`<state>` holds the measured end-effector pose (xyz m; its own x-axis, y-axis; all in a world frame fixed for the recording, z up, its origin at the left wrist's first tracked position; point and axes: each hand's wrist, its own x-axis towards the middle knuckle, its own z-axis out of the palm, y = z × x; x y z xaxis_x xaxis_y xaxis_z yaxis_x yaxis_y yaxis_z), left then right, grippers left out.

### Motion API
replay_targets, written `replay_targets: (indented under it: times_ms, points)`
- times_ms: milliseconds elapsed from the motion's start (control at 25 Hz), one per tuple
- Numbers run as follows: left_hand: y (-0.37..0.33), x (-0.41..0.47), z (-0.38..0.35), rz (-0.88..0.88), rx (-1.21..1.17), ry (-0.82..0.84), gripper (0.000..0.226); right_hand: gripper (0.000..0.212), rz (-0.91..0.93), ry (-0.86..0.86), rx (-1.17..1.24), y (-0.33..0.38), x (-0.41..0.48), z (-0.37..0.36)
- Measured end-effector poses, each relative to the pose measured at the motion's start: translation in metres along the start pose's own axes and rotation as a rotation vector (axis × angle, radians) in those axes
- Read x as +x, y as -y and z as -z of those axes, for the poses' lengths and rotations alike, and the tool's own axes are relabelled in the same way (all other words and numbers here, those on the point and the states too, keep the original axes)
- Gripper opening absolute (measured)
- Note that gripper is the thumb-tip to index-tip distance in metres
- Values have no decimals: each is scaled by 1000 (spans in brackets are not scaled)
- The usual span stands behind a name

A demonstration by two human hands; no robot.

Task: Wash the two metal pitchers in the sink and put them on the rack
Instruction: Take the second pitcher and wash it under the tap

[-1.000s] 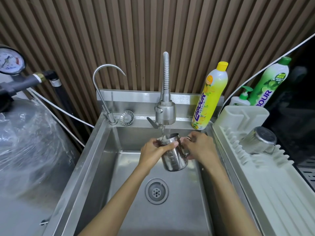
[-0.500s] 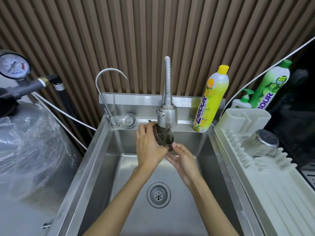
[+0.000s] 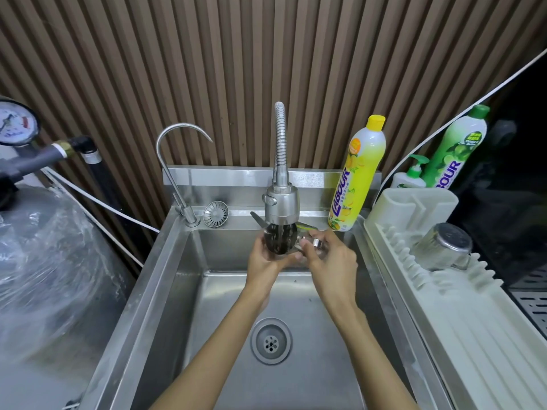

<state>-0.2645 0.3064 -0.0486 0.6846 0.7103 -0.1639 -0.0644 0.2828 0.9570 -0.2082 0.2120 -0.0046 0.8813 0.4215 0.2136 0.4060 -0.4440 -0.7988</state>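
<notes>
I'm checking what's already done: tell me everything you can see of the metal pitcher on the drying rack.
The metal pitcher is shiny steel and cylindrical, with a loop handle on its lower right side. It rests mouth-down and tilted among the pegs of the white rack, its flat base turned up. Nothing else touches it.

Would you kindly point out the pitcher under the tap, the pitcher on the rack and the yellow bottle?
Pitcher under the tap (image 3: pixel 281 243): head view, dark inside.
Pitcher on the rack (image 3: pixel 439 251): head view, side wall.
Yellow bottle (image 3: pixel 356 179): head view, label.

One metal pitcher (image 3: pixel 281 242) tipped under the tap (image 3: pixel 281 202) over the sink (image 3: pixel 177 291), other pitcher (image 3: pixel 444 247) bottom-up on the rack (image 3: pixel 473 335)
</notes>
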Motion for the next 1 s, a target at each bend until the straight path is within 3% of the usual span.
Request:
replay_targets:
  times_ms: [80, 160, 280, 360, 440, 520, 600, 720, 840, 920, 1000]
  points:
    - [-5, 4, 5, -130, 118, -77, 81, 4, -138, 96, 445, -12, 2, -12]
    - [-15, -3, 9, -302, 366, -154, 81, 17, -321, 255, 803, -22, -2, -25]
    - [-30, -18, 12, -406, 760, -242, 79, 20, -424, 425, 910, -26, -12, -30]
    - [-33, -22, 14, -323, 901, -314, 76, 22, -476, 426, 828, -21, -10, -24]
    - [-28, -25, 12, -205, 880, -362, 80, 26, -477, 391, 615, -10, -5, -13]
    - [-18, -26, 6, -114, 762, -341, 79, 31, -345, 310, 182, 3, 1, 4]
    - [-10, -25, -1, -17, 558, -221, 61, 33, -156, 186, -275, 14, 4, 18]
    - [-5, -16, -6, 55, 291, -72, 36, 29, 1, 72, -389, 18, 3, 23]
    - [-7, -4, -6, -42, 176, -70, 64, 20, 18, 25, -97, 7, 2, 11]
    - [-13, 2, -3, -163, 248, -130, 84, 7, -111, 48, 221, -7, 5, -3]
    - [-23, 0, -1, -301, 433, -202, 86, 16, -295, 192, 595, -15, 6, -15]
